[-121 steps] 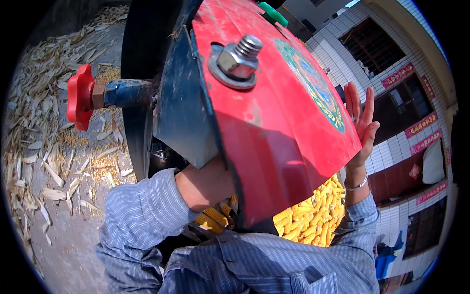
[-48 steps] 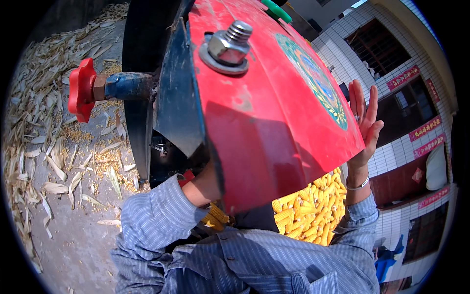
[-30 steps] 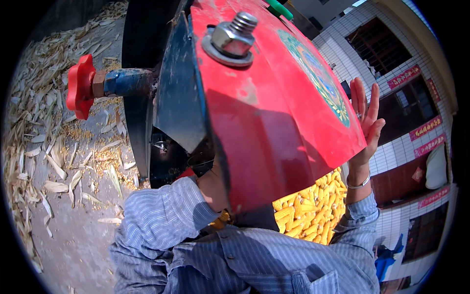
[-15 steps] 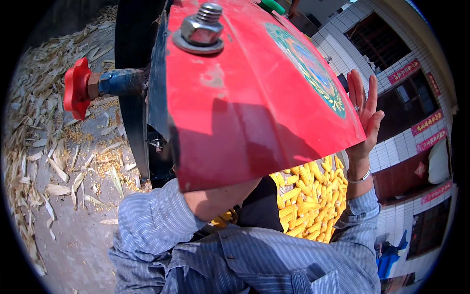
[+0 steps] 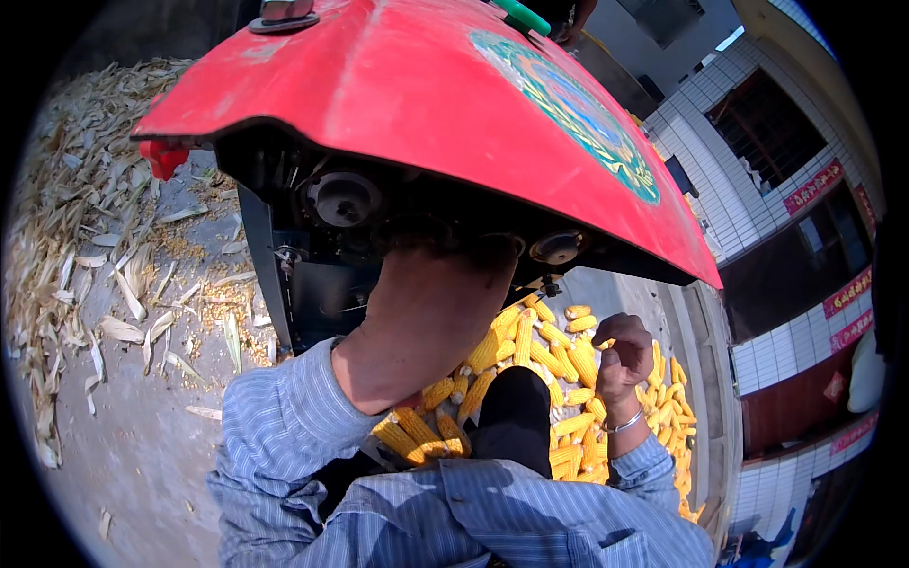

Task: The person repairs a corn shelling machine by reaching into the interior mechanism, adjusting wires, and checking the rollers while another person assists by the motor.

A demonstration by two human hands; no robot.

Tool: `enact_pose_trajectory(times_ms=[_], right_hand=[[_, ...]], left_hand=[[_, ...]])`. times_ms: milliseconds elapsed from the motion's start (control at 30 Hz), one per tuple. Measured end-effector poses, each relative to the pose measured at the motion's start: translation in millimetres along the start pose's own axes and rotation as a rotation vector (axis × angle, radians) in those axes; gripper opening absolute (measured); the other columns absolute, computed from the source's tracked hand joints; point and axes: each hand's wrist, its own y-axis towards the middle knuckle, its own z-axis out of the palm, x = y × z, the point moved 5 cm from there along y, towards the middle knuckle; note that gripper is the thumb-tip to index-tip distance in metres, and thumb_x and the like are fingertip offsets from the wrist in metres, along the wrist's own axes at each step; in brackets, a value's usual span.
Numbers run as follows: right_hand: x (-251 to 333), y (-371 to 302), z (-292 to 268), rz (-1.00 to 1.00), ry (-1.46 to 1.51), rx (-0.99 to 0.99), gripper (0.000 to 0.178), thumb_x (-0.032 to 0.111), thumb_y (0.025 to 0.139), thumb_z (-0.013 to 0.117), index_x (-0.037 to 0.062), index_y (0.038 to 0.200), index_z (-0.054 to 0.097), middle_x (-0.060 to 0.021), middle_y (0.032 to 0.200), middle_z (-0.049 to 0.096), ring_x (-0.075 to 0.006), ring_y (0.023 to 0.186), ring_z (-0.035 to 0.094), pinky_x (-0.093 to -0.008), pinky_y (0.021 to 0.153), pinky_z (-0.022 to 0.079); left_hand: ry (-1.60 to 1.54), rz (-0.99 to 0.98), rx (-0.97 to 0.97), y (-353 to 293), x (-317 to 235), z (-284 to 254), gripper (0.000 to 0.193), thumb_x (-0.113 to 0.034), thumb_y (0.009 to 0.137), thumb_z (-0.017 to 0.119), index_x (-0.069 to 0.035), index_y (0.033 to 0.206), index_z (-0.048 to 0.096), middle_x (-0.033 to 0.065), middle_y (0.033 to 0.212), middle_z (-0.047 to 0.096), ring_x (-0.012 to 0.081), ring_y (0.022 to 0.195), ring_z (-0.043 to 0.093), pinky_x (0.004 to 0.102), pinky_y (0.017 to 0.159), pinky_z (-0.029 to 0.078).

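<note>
A red metal machine cover (image 5: 407, 104) with a round green-and-blue emblem spans the upper middle. Under its front edge, the dark inside of the machine shows round metal parts (image 5: 343, 199). My left hand (image 5: 440, 289) reaches up into that opening, and its fingers are lost in shadow beneath the cover. My right hand (image 5: 623, 355), with a bracelet at the wrist, hovers over yellow corn cobs (image 5: 578, 364). Its fingers are loosely curled, a gap shows before the thumb, and I see nothing in them. More cobs (image 5: 417, 434) lie below my left wrist.
Dry corn husks (image 5: 57, 256) and loose kernels (image 5: 213, 312) cover the ground on the left. A red knob (image 5: 163, 159) sticks out from the machine's left side. Another person's arm (image 5: 579, 17) shows at the top, beyond the cover. A tiled wall (image 5: 701, 170) stands right.
My right hand has left the cover's right edge and come down over the cobs, its spread fingers now curled. The cover's edge sits higher in view, exposing the machine's inside and my left hand.
</note>
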Motion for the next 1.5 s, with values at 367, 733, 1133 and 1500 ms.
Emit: enact_pose_trajectory(times_ms=[367,733,1133,1500], right_hand=[[42.2,99.6,44.8,-0.406,-0.132,0.114,0.021,-0.003,0.07,0.062,0.0028,0.09,0.06,-0.0115,0.087,0.057,-0.0227,0.073,0.058,-0.0291,0.064,0.047],[58.2,149.2,60.4,-0.288,-0.604,0.418,0.014,0.003,0.08,0.056,0.0066,0.092,0.063,-0.0085,0.089,0.059,-0.0225,0.08,0.059,-0.026,0.074,0.048],[43.9,163.0,55.0,-0.271,-0.833,0.383,0.018,0.004,0.082,0.054,0.01,0.096,0.062,-0.0092,0.094,0.061,-0.0223,0.085,0.06,-0.0261,0.077,0.047],[39.3,143.3,40.5,-0.034,0.057,0.171,0.028,0.0,0.088,0.038,0.0042,0.109,0.056,-0.0117,0.108,0.058,-0.0208,0.102,0.055,-0.0294,0.088,0.042]], left_hand=[[0.085,-0.066,0.17,-5.7,-3.6,8.0,0.028,-0.009,0.067,0.056,-0.011,0.095,0.061,0.0102,0.069,0.06,0.0277,0.063,0.058,0.037,0.058,0.046],[-0.024,-0.069,0.062,-9.3,3.0,-7.4,0.021,-0.007,0.07,0.052,-0.005,0.087,0.064,0.0128,0.074,0.062,0.0287,0.067,0.059,0.0361,0.061,0.047],[0.044,0.016,-0.101,-8.6,6.9,9.3,0.012,-0.011,0.072,0.057,-0.006,0.081,0.063,0.0099,0.067,0.061,0.0225,0.059,0.061,0.0317,0.052,0.049],[-0.106,-0.029,-0.002,-5.7,10.5,9.6,0.013,-0.008,0.072,0.055,-0.003,0.082,0.061,0.0114,0.069,0.061,0.0253,0.062,0.061,0.0348,0.056,0.049]])
